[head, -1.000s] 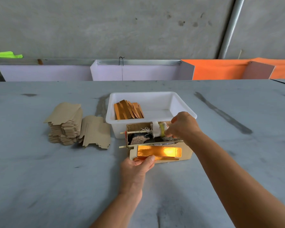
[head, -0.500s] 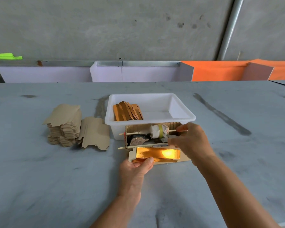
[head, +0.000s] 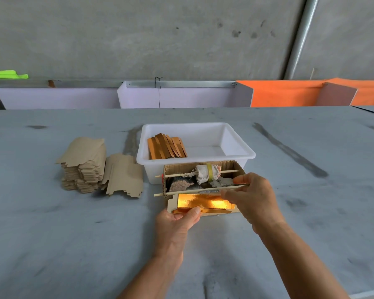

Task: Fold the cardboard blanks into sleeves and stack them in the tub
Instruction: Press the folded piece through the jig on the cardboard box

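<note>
A partly folded cardboard blank (head: 203,202) with a shiny gold inside lies on the table in front of me. My left hand (head: 177,223) pinches its near flap with the thumb on top. My right hand (head: 252,196) holds a thin wooden stick (head: 188,190) just above the blank's right end. Behind them stands the white tub (head: 194,157), with several folded gold sleeves (head: 165,145) leaning in its left part. A stack of flat brown blanks (head: 82,165) sits at the left, with a few loose blanks (head: 125,175) beside it.
A small open cardboard box (head: 201,178) stands between the blank and the tub. It holds a cloth-wrapped roller on a second stick (head: 206,173) and dark lumps. White and orange panels (head: 181,96) line the table's far edge.
My right hand left the upper roller stick, came toward me and took the lower stick, now over the blank's right end. My left hand kept its hold on the flap.
</note>
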Demonstrator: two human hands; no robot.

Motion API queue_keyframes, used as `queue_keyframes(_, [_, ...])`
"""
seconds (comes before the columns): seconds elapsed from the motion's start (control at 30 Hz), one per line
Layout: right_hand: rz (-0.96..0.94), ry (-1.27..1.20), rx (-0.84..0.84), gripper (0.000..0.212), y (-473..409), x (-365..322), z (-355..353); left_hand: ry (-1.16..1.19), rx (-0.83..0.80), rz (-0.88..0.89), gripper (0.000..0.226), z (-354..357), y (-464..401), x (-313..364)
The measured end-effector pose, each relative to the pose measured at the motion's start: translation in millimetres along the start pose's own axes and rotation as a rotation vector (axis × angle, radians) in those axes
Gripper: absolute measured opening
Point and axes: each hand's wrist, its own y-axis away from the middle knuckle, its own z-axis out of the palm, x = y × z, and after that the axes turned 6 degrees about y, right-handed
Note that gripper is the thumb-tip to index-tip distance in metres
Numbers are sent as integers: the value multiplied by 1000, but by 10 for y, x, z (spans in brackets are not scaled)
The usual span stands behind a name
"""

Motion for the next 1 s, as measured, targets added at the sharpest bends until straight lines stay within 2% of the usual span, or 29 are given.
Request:
queue_keyframes(0.47, [23, -1, 43, 24, 26, 130, 48, 11, 33, -48, 24, -2, 39, 53])
queue_keyframes(0.7, [36, -29, 39, 19, 10, 175, 91, -10, 64, -51, 8, -37, 88, 82])
queue_keyframes(1.0, [37, 1, 35, 20, -30, 211, 103, -48, 113, -51, 10, -35, 153, 139])
